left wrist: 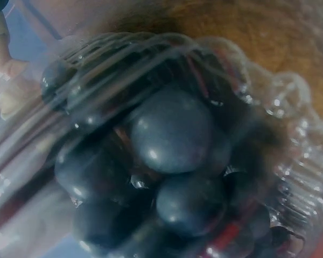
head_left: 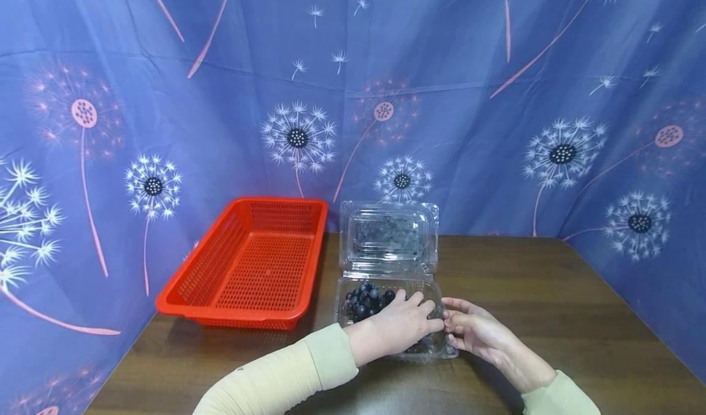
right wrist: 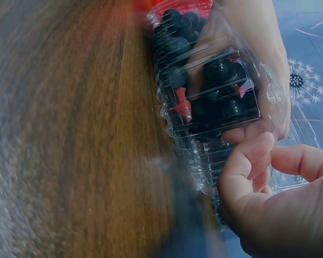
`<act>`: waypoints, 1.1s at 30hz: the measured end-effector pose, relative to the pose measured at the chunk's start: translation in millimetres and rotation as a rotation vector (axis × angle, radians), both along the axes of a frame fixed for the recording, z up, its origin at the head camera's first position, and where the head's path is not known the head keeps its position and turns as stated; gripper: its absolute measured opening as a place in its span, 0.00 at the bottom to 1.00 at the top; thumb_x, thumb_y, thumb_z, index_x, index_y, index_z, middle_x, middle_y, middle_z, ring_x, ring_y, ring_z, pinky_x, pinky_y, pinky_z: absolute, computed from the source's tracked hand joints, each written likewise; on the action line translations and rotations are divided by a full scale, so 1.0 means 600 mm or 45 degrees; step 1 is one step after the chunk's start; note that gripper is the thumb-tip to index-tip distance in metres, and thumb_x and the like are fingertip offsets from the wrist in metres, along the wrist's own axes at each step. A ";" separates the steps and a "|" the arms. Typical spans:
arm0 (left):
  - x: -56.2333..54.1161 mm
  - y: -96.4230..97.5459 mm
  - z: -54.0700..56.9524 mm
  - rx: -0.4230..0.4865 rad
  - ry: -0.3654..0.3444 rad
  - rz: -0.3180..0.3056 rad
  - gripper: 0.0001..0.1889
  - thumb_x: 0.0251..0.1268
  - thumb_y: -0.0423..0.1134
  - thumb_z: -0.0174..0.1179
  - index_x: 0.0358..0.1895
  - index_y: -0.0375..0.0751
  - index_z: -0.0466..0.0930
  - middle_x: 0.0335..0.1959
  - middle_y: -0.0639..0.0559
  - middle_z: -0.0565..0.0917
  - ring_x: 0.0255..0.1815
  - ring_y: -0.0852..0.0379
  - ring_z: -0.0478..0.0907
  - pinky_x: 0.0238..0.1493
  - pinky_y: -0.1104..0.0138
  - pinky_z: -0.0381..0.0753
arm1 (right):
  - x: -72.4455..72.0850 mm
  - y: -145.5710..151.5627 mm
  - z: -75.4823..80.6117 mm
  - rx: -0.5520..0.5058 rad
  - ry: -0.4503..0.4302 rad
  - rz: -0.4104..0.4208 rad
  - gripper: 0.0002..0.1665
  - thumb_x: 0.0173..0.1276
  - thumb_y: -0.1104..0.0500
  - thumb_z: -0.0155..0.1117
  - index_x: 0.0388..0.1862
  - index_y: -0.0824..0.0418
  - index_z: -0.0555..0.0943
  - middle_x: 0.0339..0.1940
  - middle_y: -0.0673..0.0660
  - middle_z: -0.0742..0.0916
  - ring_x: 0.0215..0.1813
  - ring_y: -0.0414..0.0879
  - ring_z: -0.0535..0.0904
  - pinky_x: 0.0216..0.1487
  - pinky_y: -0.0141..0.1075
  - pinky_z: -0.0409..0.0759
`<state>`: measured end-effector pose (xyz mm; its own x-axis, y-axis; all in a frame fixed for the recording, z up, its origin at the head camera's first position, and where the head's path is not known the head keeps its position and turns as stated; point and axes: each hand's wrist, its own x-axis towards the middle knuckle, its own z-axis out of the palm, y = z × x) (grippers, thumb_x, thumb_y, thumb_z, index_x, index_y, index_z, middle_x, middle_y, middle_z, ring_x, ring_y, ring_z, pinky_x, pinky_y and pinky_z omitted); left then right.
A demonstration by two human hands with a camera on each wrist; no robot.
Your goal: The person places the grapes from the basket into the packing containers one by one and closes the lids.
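Observation:
Dark grapes (head_left: pixel 364 301) fill the left part of a clear plastic clamshell box (head_left: pixel 399 355), whose lid (head_left: pixel 388 237) stands raised behind it. My left hand (head_left: pixel 405 323) reaches into the box from above, fingers spread and bent over its right part. What lies under those fingertips is hidden. At the box's right edge my right hand (head_left: pixel 477 329) pinches the rim between thumb and fingers. Through the ribbed wall the left wrist view shows the grapes (left wrist: pixel 172 131) up close. In the right wrist view, the right thumb (right wrist: pixel 247 158) is against the box edge, close to the left fingertips.
A red slotted plastic basket (head_left: pixel 314 262) stands left of the box on the brown wooden table (head_left: pixel 524 280). Behind the table hangs a blue cloth (head_left: pixel 469 127) printed with dandelions.

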<state>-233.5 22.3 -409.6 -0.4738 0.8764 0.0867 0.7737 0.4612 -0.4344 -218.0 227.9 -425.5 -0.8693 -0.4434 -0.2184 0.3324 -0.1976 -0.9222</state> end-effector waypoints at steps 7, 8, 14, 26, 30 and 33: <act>0.002 0.001 -0.001 -0.017 -0.010 -0.011 0.20 0.62 0.46 0.59 0.57 0.67 0.69 0.54 0.60 0.74 0.51 0.59 0.69 0.43 0.63 0.72 | 0.001 0.001 -0.007 -0.031 0.008 -0.001 0.26 0.63 0.71 0.50 0.58 0.60 0.59 0.36 0.46 0.77 0.34 0.35 0.75 0.38 0.29 0.75; 0.002 0.002 -0.001 -0.022 -0.011 -0.011 0.20 0.62 0.46 0.58 0.57 0.67 0.69 0.54 0.60 0.74 0.51 0.59 0.69 0.43 0.63 0.72 | 0.001 0.002 -0.008 -0.038 0.007 0.000 0.25 0.63 0.71 0.50 0.58 0.59 0.59 0.36 0.46 0.77 0.34 0.35 0.75 0.38 0.29 0.75; -0.001 0.004 -0.003 -0.033 -0.042 -0.022 0.20 0.62 0.45 0.58 0.56 0.68 0.70 0.55 0.61 0.75 0.54 0.58 0.69 0.46 0.62 0.72 | 0.000 0.003 -0.010 -0.071 0.009 0.011 0.23 0.64 0.71 0.49 0.56 0.57 0.61 0.36 0.46 0.77 0.34 0.35 0.76 0.39 0.29 0.76; -0.009 -0.003 -0.009 0.014 -0.050 -0.084 0.16 0.63 0.43 0.57 0.53 0.61 0.69 0.49 0.60 0.77 0.51 0.60 0.71 0.47 0.62 0.73 | 0.001 0.006 -0.013 -0.090 0.010 0.042 0.23 0.65 0.70 0.49 0.56 0.57 0.60 0.36 0.45 0.78 0.36 0.36 0.76 0.38 0.29 0.76; -0.008 -0.006 -0.009 0.024 -0.039 -0.094 0.18 0.62 0.44 0.59 0.54 0.61 0.69 0.49 0.61 0.76 0.50 0.61 0.71 0.46 0.63 0.73 | 0.002 0.006 -0.012 -0.078 0.015 0.041 0.22 0.65 0.70 0.50 0.56 0.56 0.61 0.36 0.45 0.78 0.36 0.36 0.76 0.38 0.29 0.76; -0.008 -0.009 -0.005 0.015 -0.063 -0.084 0.21 0.61 0.43 0.60 0.56 0.61 0.68 0.53 0.61 0.75 0.53 0.61 0.70 0.49 0.63 0.74 | 0.002 0.006 -0.012 -0.068 0.012 0.030 0.22 0.65 0.69 0.50 0.56 0.57 0.61 0.36 0.45 0.78 0.36 0.36 0.77 0.39 0.29 0.76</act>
<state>-238.0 16.7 -412.8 -0.4186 0.9050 0.0753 0.8230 0.4131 -0.3899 -216.8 231.4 -432.7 -0.8605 -0.4746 -0.1852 0.3286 -0.2392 -0.9137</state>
